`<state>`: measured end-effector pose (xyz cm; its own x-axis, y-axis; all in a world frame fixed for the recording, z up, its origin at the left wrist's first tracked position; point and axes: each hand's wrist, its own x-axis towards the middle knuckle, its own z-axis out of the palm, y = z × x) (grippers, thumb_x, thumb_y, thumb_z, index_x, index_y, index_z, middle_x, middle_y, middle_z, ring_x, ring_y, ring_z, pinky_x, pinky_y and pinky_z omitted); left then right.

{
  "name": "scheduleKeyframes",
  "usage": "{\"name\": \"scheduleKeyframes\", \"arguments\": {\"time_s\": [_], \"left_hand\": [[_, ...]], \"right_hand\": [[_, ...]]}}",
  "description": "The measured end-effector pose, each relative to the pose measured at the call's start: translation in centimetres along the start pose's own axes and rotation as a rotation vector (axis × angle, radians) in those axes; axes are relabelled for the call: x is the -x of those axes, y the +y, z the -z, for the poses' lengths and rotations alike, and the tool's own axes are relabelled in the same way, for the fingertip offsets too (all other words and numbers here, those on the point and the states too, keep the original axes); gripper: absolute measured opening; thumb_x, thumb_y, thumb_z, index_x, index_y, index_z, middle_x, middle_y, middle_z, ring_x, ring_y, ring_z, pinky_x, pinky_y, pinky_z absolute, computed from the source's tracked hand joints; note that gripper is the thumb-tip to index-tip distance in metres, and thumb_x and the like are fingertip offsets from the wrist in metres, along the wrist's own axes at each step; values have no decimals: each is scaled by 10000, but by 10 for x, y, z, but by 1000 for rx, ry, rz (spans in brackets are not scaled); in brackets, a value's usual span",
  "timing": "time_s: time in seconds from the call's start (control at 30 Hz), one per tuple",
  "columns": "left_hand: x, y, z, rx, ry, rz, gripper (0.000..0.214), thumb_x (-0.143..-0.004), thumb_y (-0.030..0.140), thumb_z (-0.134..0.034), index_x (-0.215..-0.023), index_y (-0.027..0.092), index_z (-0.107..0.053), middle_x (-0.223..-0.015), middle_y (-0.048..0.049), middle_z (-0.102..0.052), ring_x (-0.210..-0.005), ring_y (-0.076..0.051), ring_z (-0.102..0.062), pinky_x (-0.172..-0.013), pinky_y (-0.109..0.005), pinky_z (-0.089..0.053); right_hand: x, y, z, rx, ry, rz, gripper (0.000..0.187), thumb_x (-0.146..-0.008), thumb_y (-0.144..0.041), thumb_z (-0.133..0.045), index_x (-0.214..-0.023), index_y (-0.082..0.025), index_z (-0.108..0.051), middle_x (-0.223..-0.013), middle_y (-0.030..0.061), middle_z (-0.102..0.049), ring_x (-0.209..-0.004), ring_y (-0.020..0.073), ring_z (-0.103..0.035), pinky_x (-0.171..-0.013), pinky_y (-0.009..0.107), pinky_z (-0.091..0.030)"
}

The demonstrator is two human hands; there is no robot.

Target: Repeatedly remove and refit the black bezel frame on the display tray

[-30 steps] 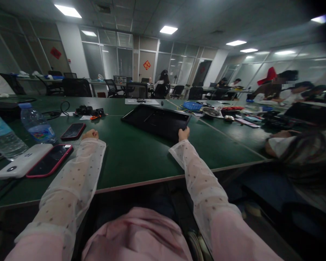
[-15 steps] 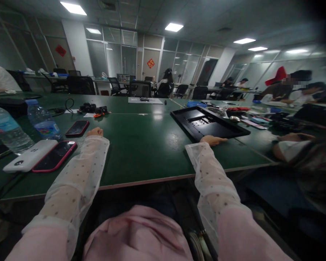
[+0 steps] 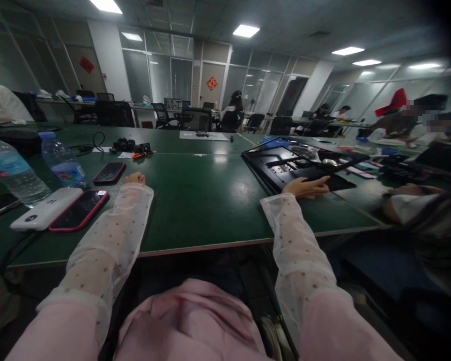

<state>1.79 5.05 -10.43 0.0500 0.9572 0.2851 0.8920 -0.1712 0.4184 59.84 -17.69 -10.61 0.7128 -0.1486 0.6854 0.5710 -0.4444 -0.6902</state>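
Observation:
My right hand (image 3: pixel 306 187) is at the near edge of a thin black frame (image 3: pixel 332 167), its fingers closed around that edge and one finger stretched to the right. The frame is tilted up on its right side above a flat black panel (image 3: pixel 274 173) with cut-outs, which looks like the back of a screen. My left hand (image 3: pixel 134 178) rests on the green table as a fist, and nothing sticks out of it. Close beside it on the left lies a dark phone with a red edge (image 3: pixel 109 173).
Left of me are two water bottles (image 3: pixel 62 163), a white power bank (image 3: pixel 45 209) and a red-cased phone (image 3: pixel 78 210). Small black devices (image 3: pixel 131 147) with an orange part lie farther back. A person's arm (image 3: pixel 409 200) rests at the right edge. Loose items lie behind the panel.
The right side of the black frame has risen, and a gap now shows between it and the panel. My right hand has moved slightly up with it. The left fist stays in place.

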Motion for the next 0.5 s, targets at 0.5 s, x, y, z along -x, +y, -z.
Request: {"name": "scheduleKeyframes", "arguments": {"time_s": [0.5], "left_hand": [[2,-9,-8,216,155,3,283,-913,418,-567,-743,211,-478,-770,-25,-561,-763,-181,-572,-732,-299,-421]], "right_hand": [[75,-117,6,-335,-375,801,543,-1032,-355,-359,-1542,-194,-455,-1251,177,-597,-1211,321,-533,-1072,613,-414]]}}
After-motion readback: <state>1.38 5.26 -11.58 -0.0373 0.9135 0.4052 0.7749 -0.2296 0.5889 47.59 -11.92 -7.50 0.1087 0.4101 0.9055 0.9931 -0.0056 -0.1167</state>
